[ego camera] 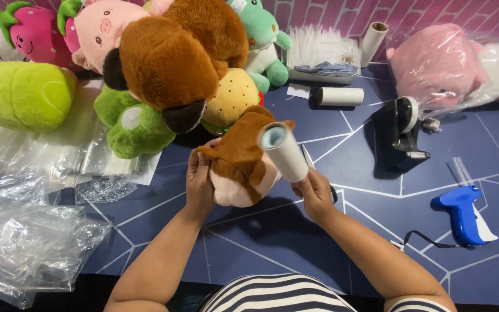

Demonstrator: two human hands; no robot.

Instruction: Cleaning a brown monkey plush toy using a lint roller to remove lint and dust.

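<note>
1. The left hand point(199, 184) grips a small brown plush toy point(241, 159), fingers wrapped around its left side, holding it up just above the dark blue surface point(272, 242).
2. The right hand point(314, 193) closes its fingers on the handle of a white lint roller point(284, 151), and the roll rests against the toy's upper right side.
3. Behind the toy there is a heap of plush: a big brown plush animal point(171, 60) on top, a green frog plush point(131, 124) to its left, a yellow burger-like plush point(232, 97) right behind.
4. Farther back left of the toy, a lime green cushion point(24, 95) and a pink strawberry plush point(33, 32).
5. Left of the toy, clear plastic bags point(27, 242) lie crumpled and stacked.
6. Right of the toy, a black tape dispenser point(402, 130) stands well apart; beyond it, nearer the person, lies a blue tagging gun point(463, 211).
7. Back right of the toy, a spare white roll point(340, 96) lies flat, and a bagged pink plush point(434, 63) sits beyond it.
</note>
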